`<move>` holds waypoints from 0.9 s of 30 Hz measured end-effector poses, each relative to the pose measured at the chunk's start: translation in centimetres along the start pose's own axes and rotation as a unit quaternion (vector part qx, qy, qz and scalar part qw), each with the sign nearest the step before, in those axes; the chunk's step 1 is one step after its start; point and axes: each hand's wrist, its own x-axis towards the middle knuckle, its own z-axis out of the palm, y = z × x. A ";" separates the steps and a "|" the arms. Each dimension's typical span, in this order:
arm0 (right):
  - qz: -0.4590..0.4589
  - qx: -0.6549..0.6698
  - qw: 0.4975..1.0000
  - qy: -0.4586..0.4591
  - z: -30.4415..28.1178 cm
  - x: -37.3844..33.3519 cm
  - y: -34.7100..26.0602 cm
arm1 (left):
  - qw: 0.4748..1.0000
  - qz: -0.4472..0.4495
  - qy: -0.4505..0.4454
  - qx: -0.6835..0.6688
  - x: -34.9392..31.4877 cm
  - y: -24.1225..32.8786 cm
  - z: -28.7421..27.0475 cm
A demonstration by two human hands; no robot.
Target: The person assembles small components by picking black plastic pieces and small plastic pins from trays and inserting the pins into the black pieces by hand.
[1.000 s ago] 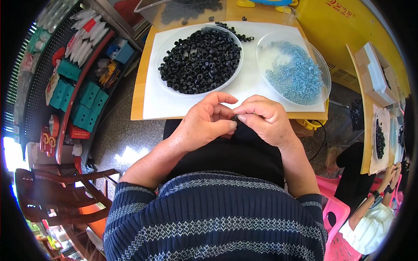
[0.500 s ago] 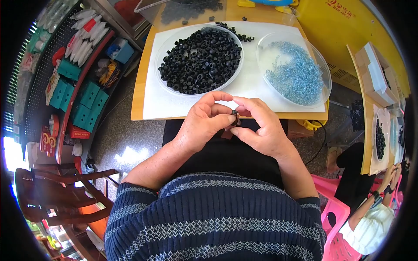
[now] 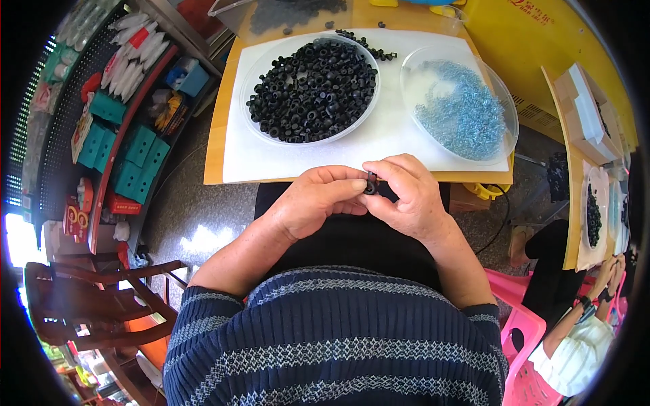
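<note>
A small black ring-shaped part [image 3: 371, 184] is pinched between my two hands, just off the table's near edge. My left hand [image 3: 318, 197] grips it with thumb and fingertips from the left. From the right, my right hand [image 3: 408, 196] closes on the same piece, its thumb below and index finger above. Beyond them, a round clear tray [image 3: 254, 130] is heaped with small black rubber-like parts [image 3: 311, 91]. To its right, another round clear tray [image 3: 511, 135] holds many small pale-blue translucent pieces [image 3: 467, 111].
Both trays stand on a white sheet [image 3: 237, 159] over a wooden table [image 3: 215, 152]. More black parts [image 3: 369, 46] lie loose behind. Shelves [image 3: 101, 196] stand at the left with a wooden chair [image 3: 101, 304]. At right, another person [image 3: 575, 345] sits by a pink chair [image 3: 525, 338].
My hands have drawn closer together around the black part. My right index finger has curled down toward it, and the ring's opening now shows. The view has shifted slightly.
</note>
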 end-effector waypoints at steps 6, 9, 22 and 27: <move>-0.023 -0.025 0.999 -0.013 -0.1 -0.2 0.1 | 1.000 -0.002 -0.004 0.003 0.3 -0.1 0.5; -0.039 -0.044 0.998 0.000 -0.1 -0.1 0.0 | 0.999 0.024 0.029 0.016 0.6 -0.5 0.8; -0.016 -0.035 0.999 -0.020 0.6 0.0 0.1 | 0.999 0.024 0.039 0.005 1.1 -1.2 0.6; -0.029 -0.048 0.998 -0.016 0.5 -0.5 0.8 | 1.000 0.009 0.023 0.011 0.6 -0.8 0.9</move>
